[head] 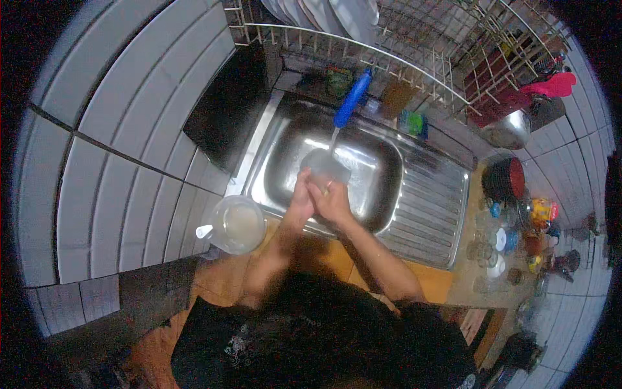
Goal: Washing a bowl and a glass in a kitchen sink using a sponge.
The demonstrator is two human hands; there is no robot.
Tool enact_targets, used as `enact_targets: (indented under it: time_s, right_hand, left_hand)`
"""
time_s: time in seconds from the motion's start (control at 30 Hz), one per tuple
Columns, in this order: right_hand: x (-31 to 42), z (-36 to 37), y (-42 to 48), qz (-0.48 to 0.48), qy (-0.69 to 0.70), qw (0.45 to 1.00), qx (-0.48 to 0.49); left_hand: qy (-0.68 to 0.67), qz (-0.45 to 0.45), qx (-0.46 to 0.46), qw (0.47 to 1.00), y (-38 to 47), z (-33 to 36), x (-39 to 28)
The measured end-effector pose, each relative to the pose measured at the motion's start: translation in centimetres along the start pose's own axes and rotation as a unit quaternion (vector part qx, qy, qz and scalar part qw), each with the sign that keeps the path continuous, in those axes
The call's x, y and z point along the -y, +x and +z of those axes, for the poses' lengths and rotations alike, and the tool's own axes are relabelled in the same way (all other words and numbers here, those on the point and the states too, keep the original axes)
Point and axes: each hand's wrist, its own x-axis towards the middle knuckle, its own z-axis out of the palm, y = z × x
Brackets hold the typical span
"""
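Both of my hands are over the stainless steel sink basin (371, 204), gripping a greyish round vessel (326, 163). It looks like a bowl or cup, but blur hides its exact kind. My left hand (302, 197) holds its near left side. My right hand (334, 198), with a ring on one finger, holds its near right side, close against the left. Above the vessel hangs a blue tap sleeve or hose (352, 99). A thin pale stream (334, 137), apparently water, runs from its end down to the vessel.
A translucent plastic jug (238, 226) stands left of the basin by the tiled wall (146, 146). A wire dish rack (369, 44) with plates (316, 17) overhangs the back. Right lies the ribbed drainboard (427, 209); beyond it are several jars (495, 238) and a dark pot (500, 180).
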Motion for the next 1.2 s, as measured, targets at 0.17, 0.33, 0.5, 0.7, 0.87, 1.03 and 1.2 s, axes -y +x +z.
enact_targets:
  time_s: [0.17,0.33,0.5,0.7,0.87,1.03,1.2]
  right_hand:
    - [1.1,-0.3,0.8,0.131,0.086,0.981,0.112]
    - [5.3,-0.8,1.8,0.200,0.226,0.953,0.038]
    - [2.4,-0.8,0.9,-0.150,-0.071,0.979,0.117]
    - [1.3,0.5,0.9,-0.041,0.036,0.998,0.026]
    - [-0.6,-0.8,1.9,-0.093,-0.168,0.967,0.169]
    - [3.1,-0.6,2.1,0.282,0.458,0.841,0.060]
    - [2.7,-1.8,0.7,-0.161,-0.033,0.986,0.017]
  left_hand:
    - [0.041,-0.033,-0.025,0.998,0.4,1.2,-1.3]
    - [-0.095,0.081,0.245,0.961,0.3,0.2,-1.1]
    - [-0.291,0.018,0.461,0.838,2.6,-0.3,-0.2]
    - [-0.064,0.029,0.153,0.986,0.5,0.2,-2.2]
    - [-0.002,-0.019,0.012,1.000,-0.2,2.0,-2.2]
    - [-0.067,-0.033,-0.046,0.996,0.3,0.7,0.7]
    - [-0.101,-0.035,0.018,0.994,1.1,-1.5,2.2]
